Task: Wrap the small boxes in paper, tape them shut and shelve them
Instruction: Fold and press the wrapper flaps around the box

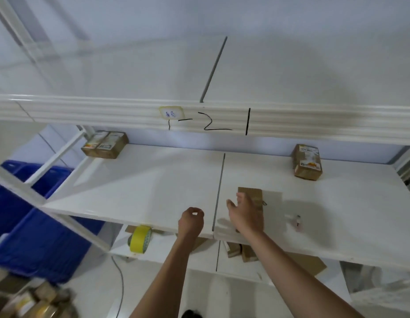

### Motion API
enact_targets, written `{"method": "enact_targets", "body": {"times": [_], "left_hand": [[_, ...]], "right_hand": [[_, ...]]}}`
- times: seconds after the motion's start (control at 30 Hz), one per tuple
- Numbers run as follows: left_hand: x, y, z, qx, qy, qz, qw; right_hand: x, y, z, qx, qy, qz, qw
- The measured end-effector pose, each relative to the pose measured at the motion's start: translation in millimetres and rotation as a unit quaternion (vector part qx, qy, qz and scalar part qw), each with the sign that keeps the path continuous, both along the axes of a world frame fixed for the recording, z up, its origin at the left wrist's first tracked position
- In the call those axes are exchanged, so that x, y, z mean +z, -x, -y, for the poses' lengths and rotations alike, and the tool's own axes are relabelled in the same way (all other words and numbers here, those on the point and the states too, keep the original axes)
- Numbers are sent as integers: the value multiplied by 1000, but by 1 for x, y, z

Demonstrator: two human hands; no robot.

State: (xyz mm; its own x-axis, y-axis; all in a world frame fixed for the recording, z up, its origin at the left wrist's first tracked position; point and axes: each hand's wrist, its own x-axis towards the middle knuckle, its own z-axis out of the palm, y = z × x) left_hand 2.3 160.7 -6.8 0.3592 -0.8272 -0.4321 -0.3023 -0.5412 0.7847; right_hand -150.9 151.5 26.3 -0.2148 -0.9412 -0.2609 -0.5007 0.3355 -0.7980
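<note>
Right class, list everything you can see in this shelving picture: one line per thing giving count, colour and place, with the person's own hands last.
White metal shelf board: one, white, middle level.
Brown paper-wrapped boxes with printed labels: two side by side, brown, back left of the shelf.
Brown wrapped box with label: one, brown, back right.
Plain brown cardboard packet: one, brown, front centre, under the right hand.
Roll of yellow tape: one, yellow, lower shelf, standing on edge.
Blue plastic bins: at least two, blue, left of the rack.
Left hand: one, fingers curled, holding nothing visible.
Right hand: one, fingers spread over the packet.
</note>
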Motion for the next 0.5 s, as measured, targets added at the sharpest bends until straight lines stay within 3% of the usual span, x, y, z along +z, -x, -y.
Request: {"method": "enact_targets", "body": {"times": [0.27,0.43,0.5], "left_hand": [[-6,-92,-30,52,13,-39,998],[-13,-177,-41,104,36,-8,994],[-21,-206,-40,84,16,-11,996]], "right_hand": [[-14,-106,-22,51,-49,17,997],[-27,-187,-29,78,-95,8,992],[-34,-213,-28,75,-104,12,992]]}}
